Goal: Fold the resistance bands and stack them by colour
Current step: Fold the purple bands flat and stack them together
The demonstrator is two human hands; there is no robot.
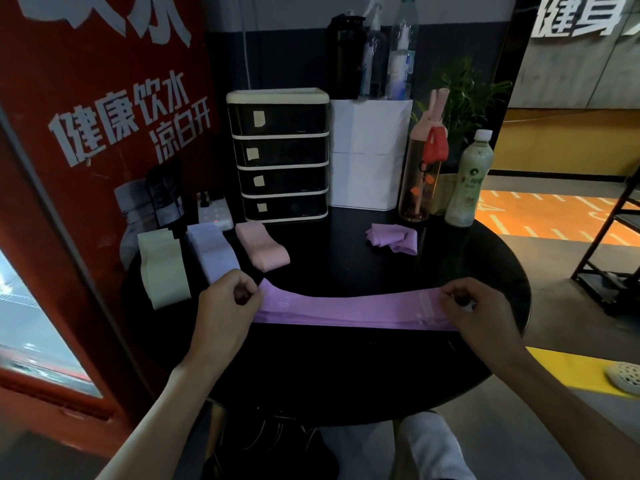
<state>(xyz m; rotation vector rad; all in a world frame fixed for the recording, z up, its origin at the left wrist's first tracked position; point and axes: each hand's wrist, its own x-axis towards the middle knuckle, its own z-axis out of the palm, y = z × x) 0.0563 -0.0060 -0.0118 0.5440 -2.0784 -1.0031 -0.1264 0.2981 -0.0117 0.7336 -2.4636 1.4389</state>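
Observation:
A purple resistance band (349, 311) lies stretched flat across the round black table (346, 375). My left hand (225, 306) pinches its left end and my right hand (481, 313) pinches its right end. Behind my left hand, three folded piles stand side by side: pale green bands (162, 268), lavender-blue bands (213, 252) and pink bands (261, 245). A second purple band (393, 239) lies crumpled at the back right of the table.
At the table's back stand a black drawer unit (278, 154), a white box (369, 150) with bottles, a pink-capped bottle (422, 168) and a pale green bottle (469, 181). A white power strip (214, 211) lies back left. A red wall panel (86, 133) borders the left.

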